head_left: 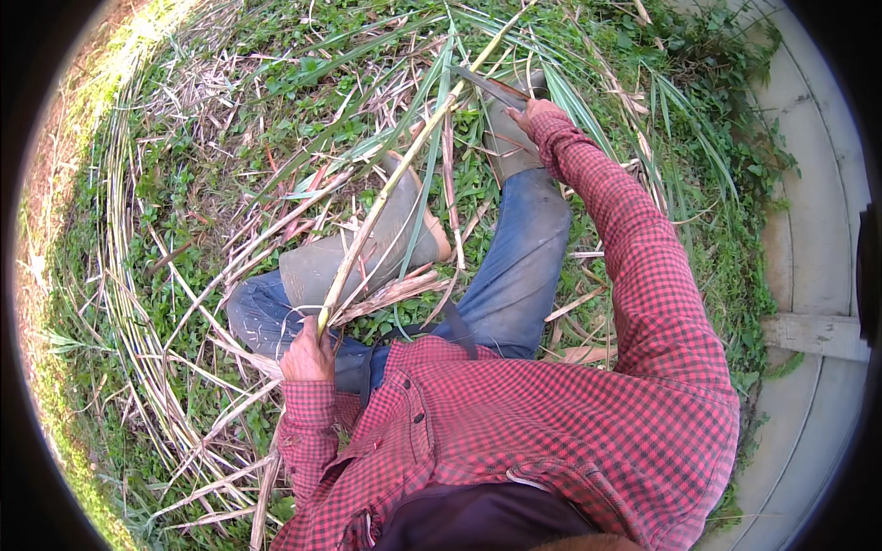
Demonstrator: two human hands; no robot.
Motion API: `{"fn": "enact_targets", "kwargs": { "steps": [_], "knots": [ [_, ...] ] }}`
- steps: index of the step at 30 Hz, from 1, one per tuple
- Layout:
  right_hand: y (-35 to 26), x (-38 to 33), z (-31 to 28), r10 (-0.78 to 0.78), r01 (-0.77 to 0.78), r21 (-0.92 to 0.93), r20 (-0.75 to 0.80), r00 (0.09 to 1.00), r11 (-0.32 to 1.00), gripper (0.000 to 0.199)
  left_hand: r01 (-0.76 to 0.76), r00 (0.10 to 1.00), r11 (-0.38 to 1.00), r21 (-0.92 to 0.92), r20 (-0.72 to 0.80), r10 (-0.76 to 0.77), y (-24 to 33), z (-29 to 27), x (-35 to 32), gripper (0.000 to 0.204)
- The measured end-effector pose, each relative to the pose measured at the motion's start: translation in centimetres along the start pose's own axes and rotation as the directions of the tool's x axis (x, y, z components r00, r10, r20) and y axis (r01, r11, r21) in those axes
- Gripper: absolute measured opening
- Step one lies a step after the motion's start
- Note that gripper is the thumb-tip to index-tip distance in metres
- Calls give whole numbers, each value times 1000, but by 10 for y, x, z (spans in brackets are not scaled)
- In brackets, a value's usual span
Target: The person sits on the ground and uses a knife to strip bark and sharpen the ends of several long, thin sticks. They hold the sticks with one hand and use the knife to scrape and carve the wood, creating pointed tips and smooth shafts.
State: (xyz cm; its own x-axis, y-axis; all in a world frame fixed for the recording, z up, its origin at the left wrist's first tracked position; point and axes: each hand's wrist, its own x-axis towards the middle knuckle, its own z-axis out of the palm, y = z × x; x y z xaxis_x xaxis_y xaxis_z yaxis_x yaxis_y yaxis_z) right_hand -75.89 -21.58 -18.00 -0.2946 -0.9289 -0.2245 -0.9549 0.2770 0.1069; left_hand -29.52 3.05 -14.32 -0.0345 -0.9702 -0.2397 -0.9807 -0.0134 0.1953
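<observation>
A long yellowish-green cane stalk [391,188] slants from my lap up past my boots, with narrow green leaves [441,69] about its far end. My left hand [310,355] is closed round its near end, beside my bent left knee. My right hand [530,116], stretched far forward over my right boot, is closed on the handle of a long-bladed knife [491,87]. The flat grey blade points left, its tip reaching the stalk; whether it touches or only overlaps the stalk, I cannot tell. The handle is mostly hidden by my fingers.
I sit on weedy ground in rubber boots [363,248], one leg bent, the other stretched out. A curved row of thin stalks [119,248] lies at left. Dry husks [404,292] are scattered between my legs. A pale panelled surface with a crossbar [816,335] stands at right.
</observation>
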Motion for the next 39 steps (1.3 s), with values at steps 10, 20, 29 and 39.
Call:
{"fn": "enact_targets", "kwargs": {
  "steps": [10, 20, 29, 39],
  "knots": [
    [-24, 20, 10, 79, -25, 392, -124, 989, 920, 65, -189, 981, 978, -86, -52, 185, -31, -175, 33, 22],
    [-22, 81, 1, 393, -144, 740, -173, 903, 657, 57, 81, 994, 903, -421, 95, -45, -36, -299, 21, 22],
    [-67, 78, -10, 220, 63, 840, -212, 952, 539, 59, 110, 994, 891, -440, 47, -100, -54, -332, 2, 24],
    [-73, 75, -49, 248, 147, 888, -276, 929, 435, 66, 61, 998, 902, -428, 33, -52, -41, -354, -1, 28]
  ]
}}
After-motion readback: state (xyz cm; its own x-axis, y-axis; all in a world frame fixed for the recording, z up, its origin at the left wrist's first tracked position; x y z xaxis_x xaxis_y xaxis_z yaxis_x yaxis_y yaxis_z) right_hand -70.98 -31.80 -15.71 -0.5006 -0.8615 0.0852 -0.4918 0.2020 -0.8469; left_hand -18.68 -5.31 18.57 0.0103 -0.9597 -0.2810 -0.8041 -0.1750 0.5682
